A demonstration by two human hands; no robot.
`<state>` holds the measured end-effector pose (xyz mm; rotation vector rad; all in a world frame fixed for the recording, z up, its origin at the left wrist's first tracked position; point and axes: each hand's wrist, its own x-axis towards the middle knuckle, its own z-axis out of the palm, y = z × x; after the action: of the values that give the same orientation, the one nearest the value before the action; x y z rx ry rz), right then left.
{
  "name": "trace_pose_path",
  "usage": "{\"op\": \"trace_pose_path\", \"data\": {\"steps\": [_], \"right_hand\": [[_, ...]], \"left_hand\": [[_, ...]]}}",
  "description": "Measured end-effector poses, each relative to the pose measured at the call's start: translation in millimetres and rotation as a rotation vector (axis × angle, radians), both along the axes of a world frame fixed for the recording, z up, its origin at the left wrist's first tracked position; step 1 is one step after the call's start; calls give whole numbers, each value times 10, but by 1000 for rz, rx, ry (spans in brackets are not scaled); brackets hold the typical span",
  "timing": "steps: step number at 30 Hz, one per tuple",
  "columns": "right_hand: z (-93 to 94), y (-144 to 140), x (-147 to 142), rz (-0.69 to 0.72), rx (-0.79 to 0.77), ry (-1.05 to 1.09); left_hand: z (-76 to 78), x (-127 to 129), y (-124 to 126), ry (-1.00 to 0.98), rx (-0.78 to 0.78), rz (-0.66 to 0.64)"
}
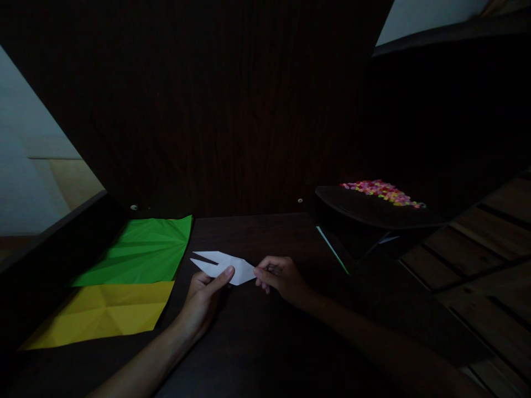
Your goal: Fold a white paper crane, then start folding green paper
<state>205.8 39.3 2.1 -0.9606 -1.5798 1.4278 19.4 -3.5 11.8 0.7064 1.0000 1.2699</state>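
Observation:
A folded white paper piece (223, 266) with two pointed flaps toward the left is held just above the dark table (249, 342). My left hand (205, 296) supports it from below, the index finger stretched along its lower edge. My right hand (280, 278) pinches its right tip between thumb and fingers. The light is dim.
A creased green paper sheet (141, 251) and a creased yellow sheet (103, 312) lie flat at the left of the table. At the right a dark raised shelf (373, 213) carries a patch of small colourful beads (384, 190). A thin green strip (332, 250) leans beside it.

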Motion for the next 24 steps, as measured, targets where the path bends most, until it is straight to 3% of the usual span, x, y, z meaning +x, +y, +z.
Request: {"op": "trace_pose_path", "data": {"steps": [6,12,24], "right_hand": [[5,-16,-1,65,-1,19],[72,-78,3,66,91,-19],[122,-84,10,127,-7,-3]], "left_hand": [[-7,-10,-23,40,55,-76],[-74,-2,-44,155,127,-154],[-73,-5,-59,135,128,-253]]}}
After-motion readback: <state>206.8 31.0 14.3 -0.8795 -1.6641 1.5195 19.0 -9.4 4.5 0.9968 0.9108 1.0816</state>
